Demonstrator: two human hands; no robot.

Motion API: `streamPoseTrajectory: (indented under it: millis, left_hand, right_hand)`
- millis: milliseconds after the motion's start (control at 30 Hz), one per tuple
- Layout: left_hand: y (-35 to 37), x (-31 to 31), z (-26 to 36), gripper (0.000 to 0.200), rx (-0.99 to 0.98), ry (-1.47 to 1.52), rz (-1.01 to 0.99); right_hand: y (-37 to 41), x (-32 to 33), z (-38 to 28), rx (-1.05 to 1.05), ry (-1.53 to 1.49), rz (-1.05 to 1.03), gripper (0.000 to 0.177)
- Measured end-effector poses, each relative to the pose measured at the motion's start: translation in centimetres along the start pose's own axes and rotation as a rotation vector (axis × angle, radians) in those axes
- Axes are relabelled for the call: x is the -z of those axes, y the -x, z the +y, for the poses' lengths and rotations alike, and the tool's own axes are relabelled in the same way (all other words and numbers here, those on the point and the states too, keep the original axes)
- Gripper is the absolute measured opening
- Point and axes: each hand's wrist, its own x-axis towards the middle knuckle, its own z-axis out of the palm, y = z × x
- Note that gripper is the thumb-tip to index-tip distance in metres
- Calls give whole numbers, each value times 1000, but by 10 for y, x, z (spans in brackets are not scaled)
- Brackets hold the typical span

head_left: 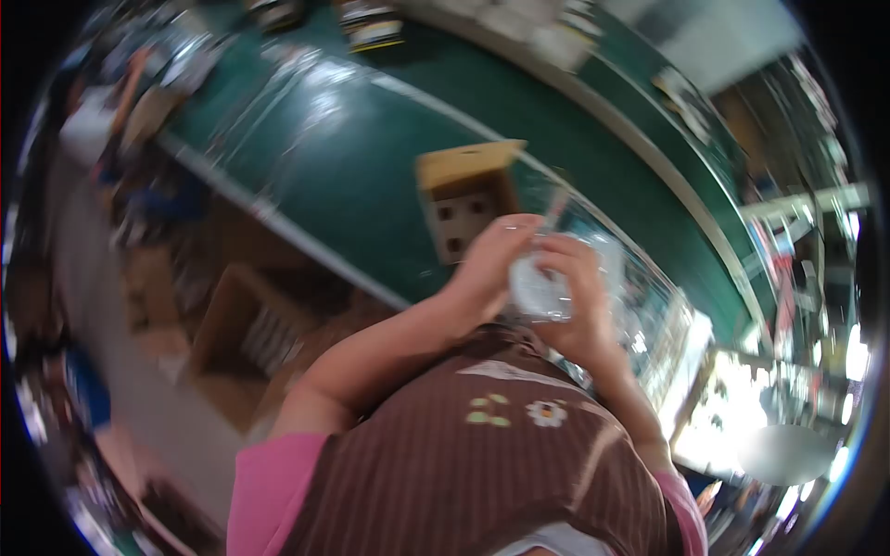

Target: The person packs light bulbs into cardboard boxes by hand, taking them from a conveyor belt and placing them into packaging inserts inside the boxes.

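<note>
My left hand (pixel 493 248) and my right hand (pixel 582 289) are close together at the table edge, in front of my brown striped apron. Between them is a shiny clear plastic-wrapped white item (pixel 538 295); blur hides its exact kind. The left fingers are closed at its upper edge, and the right fingers curl around its right side. Just beyond my left hand stands a small open cardboard box (pixel 468 171), yellowish on the flap, with dark square shapes on its pale side. To the right of my right hand lies a heap of clear plastic wrapping (pixel 649 320).
The green table (pixel 371 157) runs diagonally, with a raised ledge (pixel 640 144) along its far side. Black-and-yellow packages (pixel 371 26) sit at the back. Below left, a large open carton (pixel 246 347) stands on the floor. Another person (pixel 93 125) works at the far left.
</note>
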Motion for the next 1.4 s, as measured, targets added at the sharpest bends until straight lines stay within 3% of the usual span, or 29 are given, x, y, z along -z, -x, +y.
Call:
streamPoseTrajectory:
  millis: [100, 167, 233, 267, 333, 433, 500, 567, 633, 700, 833, 900, 1100, 1133, 1233, 1400]
  left_hand:
    - [-18, 20, -15, 31, -296, -216, 115]
    - [-3, -2, 9, 34, -400, -643, 270]
    - [-4, -7, -2, 37, -657, -762, 320]
    - [2, -6, -5, 38, -632, -792, 313]
    - [15, -16, 5, 39, -564, -845, 275]
    - [25, 7, 40, 47, -857, -976, 316]
    - [25, 36, 69, 56, -1074, -1070, 455]
    - [17, 58, 88, 63, -1114, -1222, 650]
    - [-5, 77, 96, 64, -932, -1416, 586]
    - [-18, 83, 99, 44, -542, -1514, 435]
    - [-36, 96, 76, 22, -594, -1518, 446]
    - [-39, 97, 73, 21, -605, -1513, 410]
    - [-38, 100, 67, 24, -582, -1511, 382]
    - [-38, 100, 67, 24, -579, -1510, 382]
    - [-37, 99, 67, 24, -575, -1496, 376]
    - [-38, 99, 68, 23, -559, -1470, 363]
  right_hand:
    - [-5, 8, -14, -100, 36, -200, 55]
    - [-8, -3, -15, -48, 187, -209, 59]
    - [-12, -12, -4, -188, 314, -293, 52]
    - [-17, -15, 1, -270, 394, -322, 49]
    - [-31, -20, 6, -229, 235, -258, 36]
    - [-51, -10, 31, -326, 145, -300, 27]
    - [-62, -9, 41, -296, 55, -268, 28]
    - [-79, -18, 20, -322, 102, -327, 30]
    - [-93, -23, 15, -400, 236, -468, 40]
    - [-114, -39, 4, -402, 537, -599, 39]
    - [-125, -68, 42, -353, 663, -741, 37]
    - [-133, -88, 58, -416, 658, -877, 37]
    - [-106, -142, 90, -412, 657, -916, 34]
    - [-105, -150, 98, -538, 668, -1011, 36]
    - [-84, -158, 108, -459, 586, -731, 29]
    - [-88, -167, 128, -451, 537, -835, 35]
